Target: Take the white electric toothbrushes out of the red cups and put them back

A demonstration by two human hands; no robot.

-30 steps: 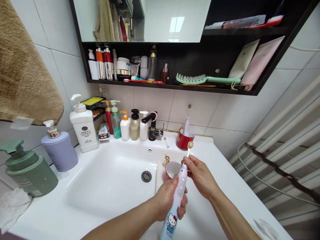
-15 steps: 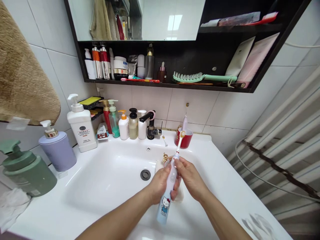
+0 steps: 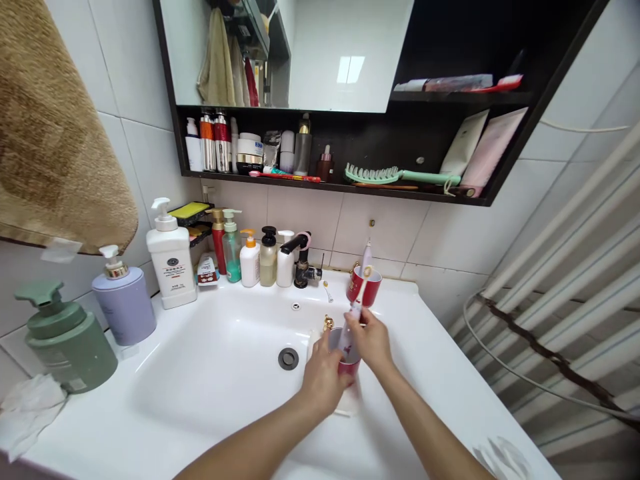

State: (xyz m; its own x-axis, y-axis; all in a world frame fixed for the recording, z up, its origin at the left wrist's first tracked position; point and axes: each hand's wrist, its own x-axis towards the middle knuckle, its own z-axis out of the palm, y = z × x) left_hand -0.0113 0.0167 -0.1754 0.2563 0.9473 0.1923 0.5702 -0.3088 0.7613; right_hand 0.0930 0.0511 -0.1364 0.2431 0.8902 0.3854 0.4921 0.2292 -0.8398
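Over the sink's right side, my right hand [image 3: 373,339] grips the electric toothbrush [image 3: 355,311] near its neck, brush head up. The lower part of its pale handle is inside a red cup [image 3: 350,367] with a white interior. My left hand [image 3: 324,375] is wrapped round the near left side of that cup, covering much of it. A gold ornament [image 3: 329,323] shows at the cup's far side. Under the cup lies something off-white [image 3: 346,407], mostly hidden. Behind, another red cup [image 3: 373,293] on the sink ledge holds a second toothbrush [image 3: 367,255].
A black faucet [image 3: 302,260] and a loose brush head [image 3: 327,292] are on the back ledge. Several pump bottles [image 3: 250,260] line the back left. The dark cabinet [image 3: 300,183] overhangs the ledge. White pipes [image 3: 560,287] run along the right side.
The toothbrush was in both hands above the sink; its handle is now lowered into the cup. My left hand has shifted from the toothbrush to the cup. The view has tilted up slightly.
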